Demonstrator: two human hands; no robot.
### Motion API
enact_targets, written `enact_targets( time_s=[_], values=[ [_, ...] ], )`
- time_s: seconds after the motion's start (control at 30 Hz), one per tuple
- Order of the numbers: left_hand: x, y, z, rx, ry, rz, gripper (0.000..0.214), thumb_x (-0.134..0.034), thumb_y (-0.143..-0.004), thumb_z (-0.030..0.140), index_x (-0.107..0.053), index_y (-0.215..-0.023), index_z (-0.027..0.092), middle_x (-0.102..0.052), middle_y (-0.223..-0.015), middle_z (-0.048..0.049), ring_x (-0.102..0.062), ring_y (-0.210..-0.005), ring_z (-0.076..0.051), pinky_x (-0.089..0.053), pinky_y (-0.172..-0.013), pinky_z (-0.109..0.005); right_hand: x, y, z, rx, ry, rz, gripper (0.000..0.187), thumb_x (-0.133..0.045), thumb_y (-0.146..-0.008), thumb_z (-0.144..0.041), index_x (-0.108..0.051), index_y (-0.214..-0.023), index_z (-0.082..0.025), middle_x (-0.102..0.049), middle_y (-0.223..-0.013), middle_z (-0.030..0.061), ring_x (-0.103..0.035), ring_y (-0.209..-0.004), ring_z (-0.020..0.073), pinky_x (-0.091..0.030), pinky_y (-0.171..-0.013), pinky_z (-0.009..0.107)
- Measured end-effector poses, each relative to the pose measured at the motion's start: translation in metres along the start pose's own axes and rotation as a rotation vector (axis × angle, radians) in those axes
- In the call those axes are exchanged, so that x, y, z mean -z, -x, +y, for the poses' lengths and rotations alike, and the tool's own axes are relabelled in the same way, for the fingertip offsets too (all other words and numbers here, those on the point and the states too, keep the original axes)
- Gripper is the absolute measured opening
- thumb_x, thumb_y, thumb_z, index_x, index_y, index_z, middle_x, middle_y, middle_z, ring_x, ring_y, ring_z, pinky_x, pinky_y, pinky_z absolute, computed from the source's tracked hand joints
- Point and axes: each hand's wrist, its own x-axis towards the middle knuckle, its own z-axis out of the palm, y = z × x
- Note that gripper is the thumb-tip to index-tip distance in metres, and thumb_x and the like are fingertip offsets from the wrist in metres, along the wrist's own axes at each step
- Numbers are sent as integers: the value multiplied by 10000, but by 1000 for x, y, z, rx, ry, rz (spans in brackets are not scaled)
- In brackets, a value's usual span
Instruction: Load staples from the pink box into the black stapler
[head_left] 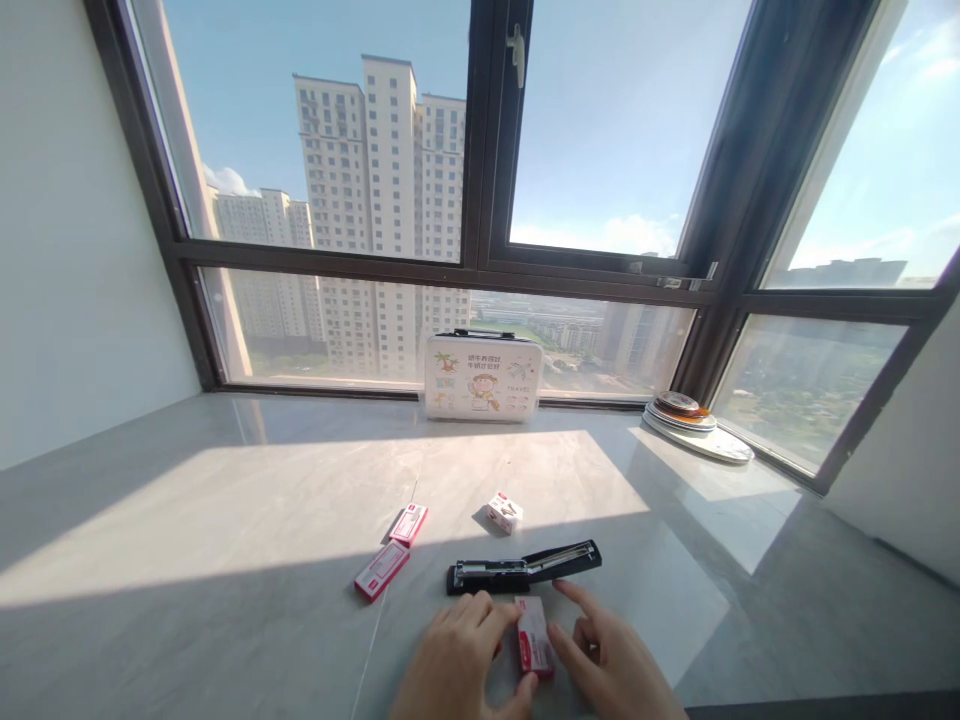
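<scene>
A black stapler (523, 567) lies opened flat on the grey stone sill, its staple channel showing. Just in front of it, both my hands hold a small pink-and-white staple box (533, 635). My left hand (459, 661) grips the box's left side with thumb and curled fingers. My right hand (606, 657) pinches its right side, the index finger stretched toward the stapler. Two more pink staple boxes (383, 571) (409, 523) lie to the left, and a small open white box (504, 512) sits behind the stapler.
A white cartoon-printed case with a black handle (482, 376) stands against the window at the back. A stack of plates (695, 424) sits at the back right corner. White walls close both sides; large windows look out on tower blocks.
</scene>
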Motion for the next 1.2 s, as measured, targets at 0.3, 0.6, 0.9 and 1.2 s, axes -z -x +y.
enact_targets(
  time_s=[0.3, 0.6, 0.9, 1.2],
  values=[
    [-3, -2, -1, 38, 80, 59, 290, -682, -746, 297, -675, -1033, 260, -656, -1106, -45, -572, -1073, -254, -445, -940, -342, -19, -10, -6, -17, -37, -29, 304, -607, -852, -505, -592, -845, -202, -547, -537, -42, -491, -524, 132, -265, -526, 249],
    [20, 12, -19, 55, 154, 65, 272, -737, -755, 329, -687, -1009, 247, -648, -1085, -30, -574, -1057, -238, -443, -925, -320, -19, -14, -15, -167, -292, -219, 424, -572, -833, -618, -519, -768, -202, -431, -452, -71, -354, -407, 89, -191, -423, 224],
    [20, 20, -28, 32, 198, 149, 228, -688, -750, 238, -672, -977, 259, -652, -1041, -17, -584, -1015, -221, -437, -905, -303, 1, -15, -12, -149, -14, -131, 301, -593, -900, -430, -548, -721, -192, -487, -468, -49, -427, -423, 94, -234, -443, 218],
    [26, 23, -37, 58, 171, 179, 221, -699, -707, 215, -646, -920, 240, -646, -999, -7, -591, -972, -207, -444, -876, -295, -10, -19, -17, -84, 76, -73, 378, -612, -875, -530, -620, -724, -184, -589, -560, -8, -544, -565, 147, -301, -521, 239]
  ],
)
